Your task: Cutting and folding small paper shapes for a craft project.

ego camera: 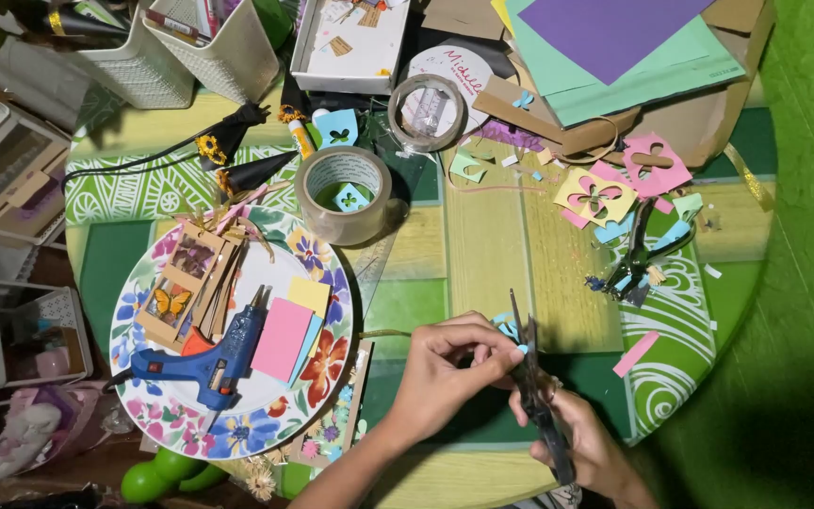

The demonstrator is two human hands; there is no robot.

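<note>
Low in the frame, your left hand (445,372) pinches a small light-blue paper piece (506,328), steadying it at the blades. Your right hand (581,443) has its grip wrapped around the scissors (531,382), angled up over the desk (482,245). A blue glue gun (209,363) rests at lower left.

the left hand (449,372) covers most of the small blue paper piece (506,327), so its shape cannot be told. the scissors (534,396) handles are hidden inside the right hand (584,443), whose wrist is cut by the bottom edge. the green round things (157,479) are cut off too.
</note>
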